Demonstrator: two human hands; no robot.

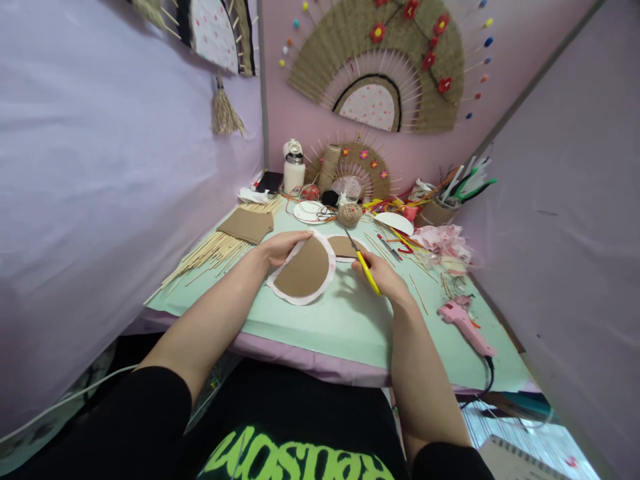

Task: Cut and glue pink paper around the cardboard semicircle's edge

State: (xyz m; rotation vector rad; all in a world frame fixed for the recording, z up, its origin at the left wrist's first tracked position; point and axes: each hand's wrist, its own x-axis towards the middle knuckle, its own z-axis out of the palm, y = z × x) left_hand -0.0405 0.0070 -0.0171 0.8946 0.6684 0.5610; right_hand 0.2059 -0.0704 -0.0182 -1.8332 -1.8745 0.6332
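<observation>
My left hand (pixel 286 247) grips a half-round piece of brown cardboard (pixel 305 270) by its upper left edge. White fabric (pixel 299 299) sticks out as a border around the cardboard. In my right hand (pixel 383 275) is a pair of scissors with yellow handles (pixel 368 272), the blades pointing up and away to the left. The blades are apart from the held piece. Behind, between my hands, a second half-round cardboard piece with a white border (pixel 345 247) lies on the table. The fingertips of my right hand are partly hidden by the handles.
Thin wooden sticks (pixel 205 257) and a cardboard sheet (pixel 246 225) lie at left. A pink glue gun (pixel 467 325) with its cord rests at right. Twine (pixel 349 215), a white bottle (pixel 294 172), pink fabric scraps (pixel 445 241) and a tool pot (pixel 436 212) stand along the back.
</observation>
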